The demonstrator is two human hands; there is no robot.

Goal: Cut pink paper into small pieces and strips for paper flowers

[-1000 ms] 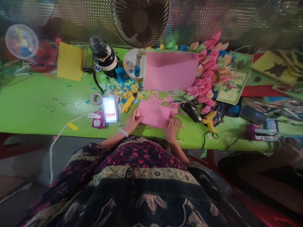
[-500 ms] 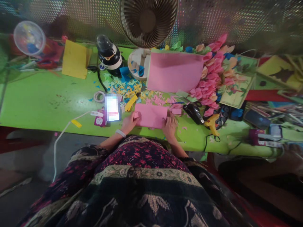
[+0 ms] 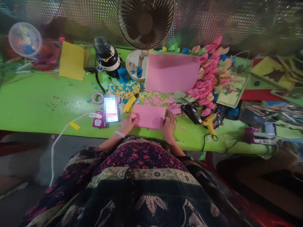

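Note:
A pink sheet of paper (image 3: 149, 117), apparently folded, lies flat on the green table close to my body. My left hand (image 3: 128, 123) holds its left edge, thumb on top and fingers closed. At the right edge, my right hand (image 3: 168, 126) grips the sheet with the thumb at its border; the other fingers rest bent beside it. Just beyond the sheet are a yellow cutter knife (image 3: 130, 103) and pink paper scraps (image 3: 153, 99). A small pink paper piece (image 3: 175, 111) sits near my right fingers.
Left stand a lit phone (image 3: 110, 108), a tape roll (image 3: 97, 98) and a power socket (image 3: 98, 121) with a cable. Right are a black stapler (image 3: 191, 113), a yellow glue gun (image 3: 210, 123) and paper petals (image 3: 209, 75). A fan (image 3: 145, 23) stands behind. Another person's hand (image 3: 287, 151) is far right.
The whole view has shifted slightly, so things appear a little further left. Both hands keep their places on the pink paper, with little visible movement.

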